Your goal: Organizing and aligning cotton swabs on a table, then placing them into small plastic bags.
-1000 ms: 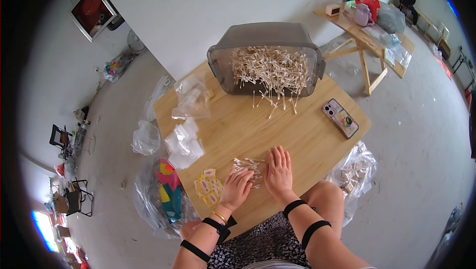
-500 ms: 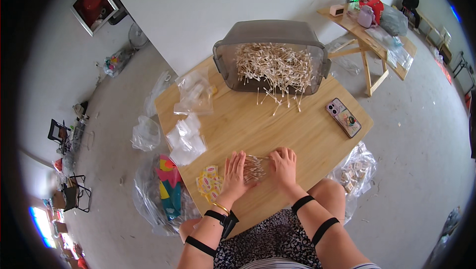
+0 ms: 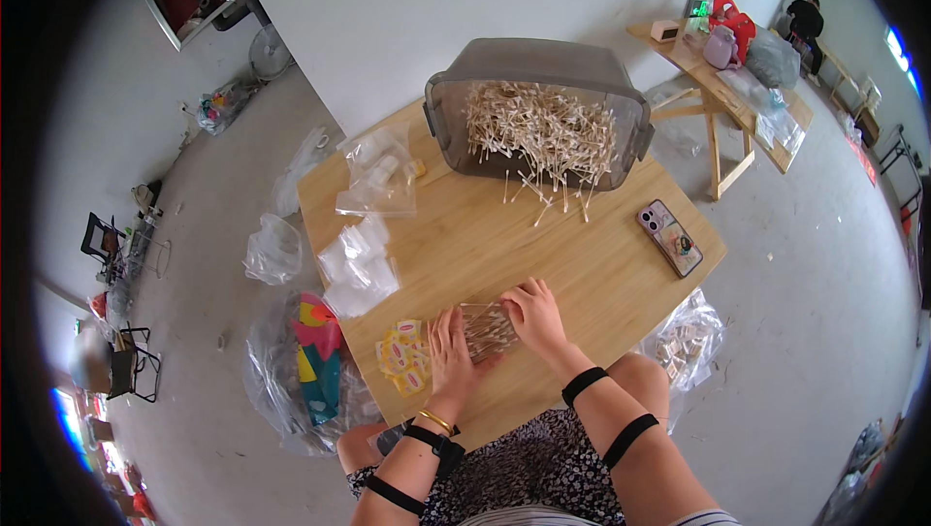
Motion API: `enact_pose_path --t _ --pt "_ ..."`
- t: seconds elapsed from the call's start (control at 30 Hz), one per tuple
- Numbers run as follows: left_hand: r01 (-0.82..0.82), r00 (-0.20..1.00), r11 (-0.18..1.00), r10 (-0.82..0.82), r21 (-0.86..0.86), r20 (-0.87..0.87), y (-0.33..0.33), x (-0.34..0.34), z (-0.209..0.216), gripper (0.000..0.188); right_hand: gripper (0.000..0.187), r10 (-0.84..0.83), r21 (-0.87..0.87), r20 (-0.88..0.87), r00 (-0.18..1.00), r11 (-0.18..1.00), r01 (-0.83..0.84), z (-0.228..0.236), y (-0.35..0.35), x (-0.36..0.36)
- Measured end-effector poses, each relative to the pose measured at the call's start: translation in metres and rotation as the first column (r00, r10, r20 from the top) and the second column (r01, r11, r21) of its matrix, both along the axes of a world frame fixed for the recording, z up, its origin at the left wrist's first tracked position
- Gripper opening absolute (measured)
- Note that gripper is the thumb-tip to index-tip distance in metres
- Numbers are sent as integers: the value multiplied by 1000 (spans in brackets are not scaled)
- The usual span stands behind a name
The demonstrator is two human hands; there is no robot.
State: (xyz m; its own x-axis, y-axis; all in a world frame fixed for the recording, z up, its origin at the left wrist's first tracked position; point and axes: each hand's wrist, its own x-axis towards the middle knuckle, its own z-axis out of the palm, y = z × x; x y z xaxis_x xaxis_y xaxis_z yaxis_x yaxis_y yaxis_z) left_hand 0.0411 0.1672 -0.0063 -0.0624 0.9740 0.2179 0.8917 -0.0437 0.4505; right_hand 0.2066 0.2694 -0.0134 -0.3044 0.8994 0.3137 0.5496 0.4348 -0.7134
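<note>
A flat bunch of wooden cotton swabs [image 3: 488, 330] lies on the near part of the table between my two hands. My left hand [image 3: 451, 350] rests along the bunch's left end, its fingers stretched out and its thumb at the near side. At the right end, my right hand [image 3: 535, 317] has its fingers bent and pinched on the swab ends; its fingertips are partly hidden. Several yellow-and-white paper labels [image 3: 403, 356] are spread just left of my left hand. Farther off, a grey plastic bin [image 3: 543, 61] lies on its side, with a heap of loose cotton swabs [image 3: 543, 128] spilling out.
Clear plastic bags [image 3: 359, 264] lie on the left of the wooden table [image 3: 572, 264], with a larger clear bag [image 3: 378, 172] behind. A phone [image 3: 669, 238] is at the right edge. Filled plastic bags stand on the floor at both sides. Another person [image 3: 805, 22] is far off at upper right.
My right hand has moved slightly left and away from me, closer to the bunch. My left hand has shifted a little left. The whole view has tilted slightly.
</note>
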Motion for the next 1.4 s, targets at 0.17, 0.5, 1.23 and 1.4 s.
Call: enact_pose_path --t 0.17,0.5,1.23,1.4 --pt "123 992 990 -124 -61 -3 15 -7 1 102 25 -108 -123 -300 948 990 74 2 -22 -19" --pt "179 983 976 -171 -124 73 8 -2 -1 84 37 -213 -52 -116 970 977 208 6 -35 7" --pt "124 930 979 -171 -161 -325 39 9 -2 101 52 -265 76 368 891 964 255 0 -54 19" --pt "100 917 976 -166 -195 -362 9 19 -1 101 55 -261 86 375 890 965 247 -3 -53 18"
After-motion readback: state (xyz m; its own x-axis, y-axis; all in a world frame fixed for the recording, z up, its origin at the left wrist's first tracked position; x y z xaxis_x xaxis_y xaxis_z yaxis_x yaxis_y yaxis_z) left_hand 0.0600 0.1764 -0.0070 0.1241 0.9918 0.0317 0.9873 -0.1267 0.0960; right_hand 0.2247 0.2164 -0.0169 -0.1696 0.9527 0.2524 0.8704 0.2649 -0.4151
